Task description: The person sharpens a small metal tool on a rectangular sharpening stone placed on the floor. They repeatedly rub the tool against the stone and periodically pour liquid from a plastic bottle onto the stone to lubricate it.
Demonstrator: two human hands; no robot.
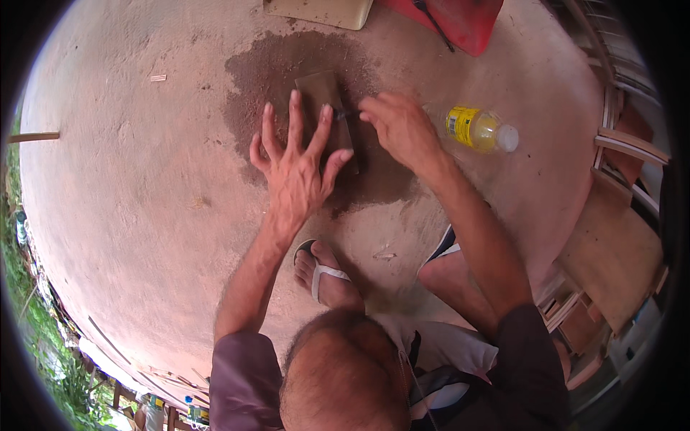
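My left hand (293, 161) is spread flat, palm down, with its fingertips on and beside a flat grey-brown rectangular slab (318, 87). The slab lies on a dark wet patch (251, 75) of ground. To the right of the slab, my right hand (401, 129) is closed, thumb and forefinger pinched together. A short, thin dark piece (346, 113) runs from these fingers to the slab's right edge; its kind cannot be made out. Just right of that hand, a clear plastic bottle (466, 127) with a yellow label and white cap lies on its side.
A red plastic piece (467, 21) with a dark strap and a cream-coloured board (320, 8) lie at the far edge. Wooden pieces (611, 237) are stacked along the right. My foot in a flip-flop (327, 279) is just below the wet patch. Green plants (54, 359) border the lower left.
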